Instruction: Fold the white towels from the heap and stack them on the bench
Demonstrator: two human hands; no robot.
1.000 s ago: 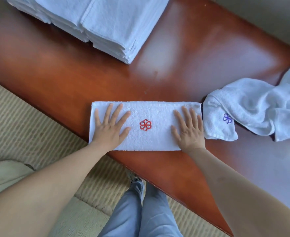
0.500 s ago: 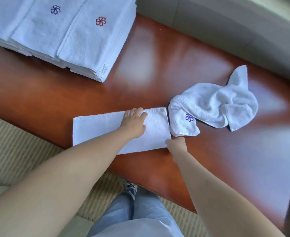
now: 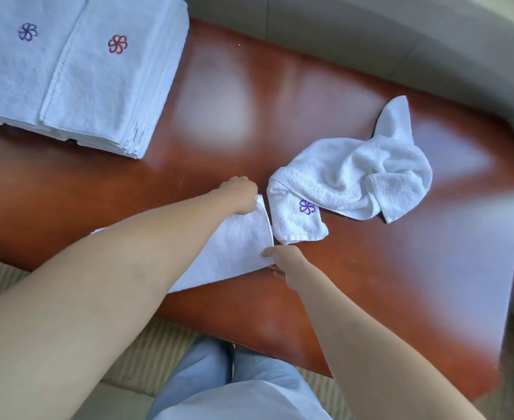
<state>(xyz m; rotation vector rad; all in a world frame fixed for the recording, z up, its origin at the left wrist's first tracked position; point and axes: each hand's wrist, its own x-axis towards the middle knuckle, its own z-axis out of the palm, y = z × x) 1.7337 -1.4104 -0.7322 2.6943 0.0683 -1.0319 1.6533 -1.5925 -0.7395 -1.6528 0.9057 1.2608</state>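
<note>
A white towel (image 3: pixel 234 247), folded into a long strip, lies near the front edge of the red-brown bench (image 3: pixel 249 101); my left forearm hides most of it. My left hand (image 3: pixel 240 194) grips the strip's far right corner. My right hand (image 3: pixel 283 260) pinches its near right corner. Just to the right lies a crumpled white towel (image 3: pixel 355 177) with a purple flower mark, touching the strip's end. Stacks of folded white towels (image 3: pixel 77 80) sit at the back left, one topped with a red flower mark, one with a purple.
A woven beige mat (image 3: pixel 4 280) covers the floor in front of the bench. My legs in light blue trousers (image 3: pixel 219 386) stand below the bench edge. A grey wall base (image 3: pixel 355 34) runs behind the bench.
Both hands lay flat on the strip a second ago. They have since shifted to its right end and taken hold of the two corners. The view has tilted up and to the right.
</note>
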